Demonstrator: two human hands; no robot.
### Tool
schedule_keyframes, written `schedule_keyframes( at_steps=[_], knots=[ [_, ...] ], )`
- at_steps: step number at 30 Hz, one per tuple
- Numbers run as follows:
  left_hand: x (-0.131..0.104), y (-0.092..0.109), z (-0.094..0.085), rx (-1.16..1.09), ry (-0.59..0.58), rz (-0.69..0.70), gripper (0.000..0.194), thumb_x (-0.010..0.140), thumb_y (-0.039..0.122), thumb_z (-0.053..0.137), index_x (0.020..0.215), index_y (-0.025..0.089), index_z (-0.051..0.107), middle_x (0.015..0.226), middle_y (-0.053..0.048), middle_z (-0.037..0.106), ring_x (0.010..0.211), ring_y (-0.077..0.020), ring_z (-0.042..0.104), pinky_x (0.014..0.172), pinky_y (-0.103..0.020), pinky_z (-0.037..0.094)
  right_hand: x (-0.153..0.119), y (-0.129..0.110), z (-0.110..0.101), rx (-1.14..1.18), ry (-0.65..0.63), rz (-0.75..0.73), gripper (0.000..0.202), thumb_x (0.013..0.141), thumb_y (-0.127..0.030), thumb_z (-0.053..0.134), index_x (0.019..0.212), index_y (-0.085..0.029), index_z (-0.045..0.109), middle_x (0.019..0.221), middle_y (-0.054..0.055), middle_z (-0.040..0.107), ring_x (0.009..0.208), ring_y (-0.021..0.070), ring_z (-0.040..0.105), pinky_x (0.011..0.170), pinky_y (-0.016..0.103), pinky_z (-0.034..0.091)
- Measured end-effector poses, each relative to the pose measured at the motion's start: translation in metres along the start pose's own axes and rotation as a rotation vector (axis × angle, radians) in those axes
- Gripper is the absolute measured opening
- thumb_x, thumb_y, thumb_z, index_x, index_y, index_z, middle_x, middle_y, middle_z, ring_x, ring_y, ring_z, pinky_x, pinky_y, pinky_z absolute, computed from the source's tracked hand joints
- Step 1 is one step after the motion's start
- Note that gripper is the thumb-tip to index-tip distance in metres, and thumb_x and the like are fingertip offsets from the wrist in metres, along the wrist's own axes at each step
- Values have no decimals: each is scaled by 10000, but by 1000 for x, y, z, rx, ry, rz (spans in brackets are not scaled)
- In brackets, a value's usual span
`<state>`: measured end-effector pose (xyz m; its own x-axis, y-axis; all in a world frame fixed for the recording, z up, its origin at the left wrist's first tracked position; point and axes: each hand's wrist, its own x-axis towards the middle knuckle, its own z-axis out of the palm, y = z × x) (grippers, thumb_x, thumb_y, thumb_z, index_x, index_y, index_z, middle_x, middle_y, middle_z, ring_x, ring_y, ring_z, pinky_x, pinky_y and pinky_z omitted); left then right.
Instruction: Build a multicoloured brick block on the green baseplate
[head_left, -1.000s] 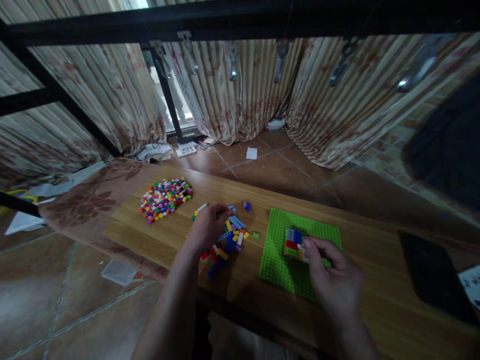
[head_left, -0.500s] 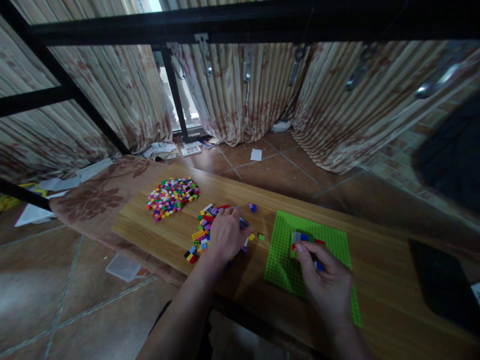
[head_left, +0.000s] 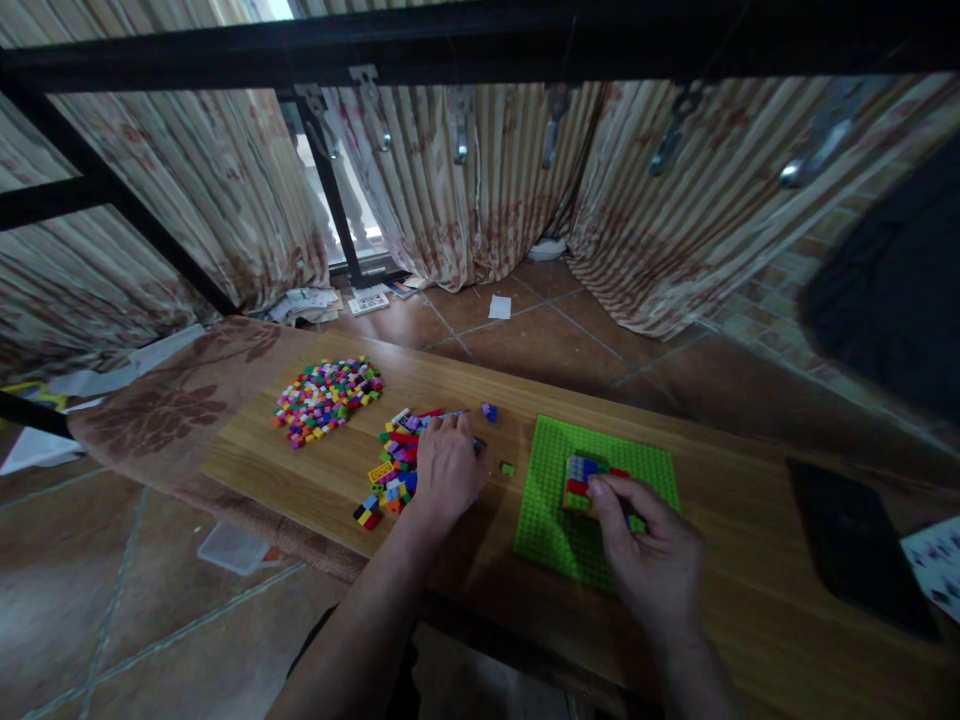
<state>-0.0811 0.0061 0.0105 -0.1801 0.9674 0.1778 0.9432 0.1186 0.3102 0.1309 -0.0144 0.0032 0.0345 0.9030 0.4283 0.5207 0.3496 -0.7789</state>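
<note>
My left hand [head_left: 450, 465] reaches palm down over the right part of a pile of mixed larger bricks [head_left: 397, 460], its fingers curled down; what lies under the fingertips is hidden. Over the green baseplate [head_left: 551, 530], my right hand [head_left: 645, 530] has thumb and forefinger pinched at a small build of red, blue, grey and green bricks [head_left: 581, 474]. Whether the pinch holds a separate brick is too small to tell. A green brick [head_left: 508, 468] and a purple and blue piece [head_left: 490, 411] lie between the pile and the baseplate.
A heap of tiny colourful bricks [head_left: 328, 398] is at the wooden table's left. A dark flat object [head_left: 859, 545] lies on the right, beside a patterned white sheet [head_left: 937, 562]. A black metal frame with hooks crosses above, before striped curtains.
The view has shifted, so most things appear further left. My left hand now covers where yellow bricks showed beside it. My right hand stays at the build, where more red now shows.
</note>
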Motion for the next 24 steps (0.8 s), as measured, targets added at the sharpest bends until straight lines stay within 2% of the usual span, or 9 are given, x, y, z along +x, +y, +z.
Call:
schedule_keyframes(
  at_steps=[3,6,8,10,12,14,18,21,24],
  knots=[
    [0,3,-3,-209,68,17,347,788,232,599,1130,171,604,1004,-106,663,979,-263,605,901,-390,453,2,2,-3,5,19,25,153,864,-351,610,836,-230,699,779,0,697,715,152,631,686,263,475],
    [-2,11,-2,-617,105,30,382,786,280,638,1151,181,583,1082,-84,652,994,-213,620,883,-331,488,5,4,-8,32,42,93,146,853,-355,624,854,-232,701,803,6,700,721,150,631,685,266,489],
    [-6,21,1,-879,41,18,381,787,308,654,1138,175,586,1092,-77,650,951,-184,637,835,-298,512,6,3,-9,79,12,119,144,837,-349,645,910,-237,698,833,10,698,737,152,635,684,268,501],
    [-12,32,4,-1051,-88,8,354,787,315,662,1102,165,605,1075,-79,657,876,-167,649,754,-277,529,5,2,-9,123,-81,85,213,822,-328,662,1020,-251,680,880,12,693,760,152,637,697,274,511],
    [-17,43,7,-1133,-196,26,333,779,302,676,1077,161,625,1046,-80,669,850,-165,650,715,-266,530,2,-2,-8,133,-193,13,303,823,-305,660,1123,-265,646,930,17,688,780,149,636,717,282,517],
    [-22,51,10,-1150,-237,57,330,767,277,693,1074,166,639,1017,-71,680,879,-171,648,751,-272,527,0,-5,-6,117,-259,-44,289,851,-285,625,1139,-270,641,956,22,689,800,148,641,734,285,519],
    [-27,58,15,-1196,-279,102,347,743,287,729,1062,177,649,959,-44,683,877,-162,640,803,-275,515,1,-4,-8,104,-255,-82,179,906,-280,554,1024,-257,686,942,32,707,851,159,661,769,294,518],
    [-26,58,20,-1278,-331,103,334,774,315,702,1068,169,643,892,-29,665,809,-144,629,746,-253,515,4,4,-19,92,-215,-38,168,899,-312,568,997,-256,692,944,29,714,868,170,665,783,302,515],
    [-23,57,22,-1239,-311,59,274,817,300,639,1048,153,646,839,-27,657,742,-135,617,685,-241,507,6,18,-36,45,-205,119,218,905,-363,546,1043,-256,677,922,27,717,811,174,673,756,312,519]
  ],
)
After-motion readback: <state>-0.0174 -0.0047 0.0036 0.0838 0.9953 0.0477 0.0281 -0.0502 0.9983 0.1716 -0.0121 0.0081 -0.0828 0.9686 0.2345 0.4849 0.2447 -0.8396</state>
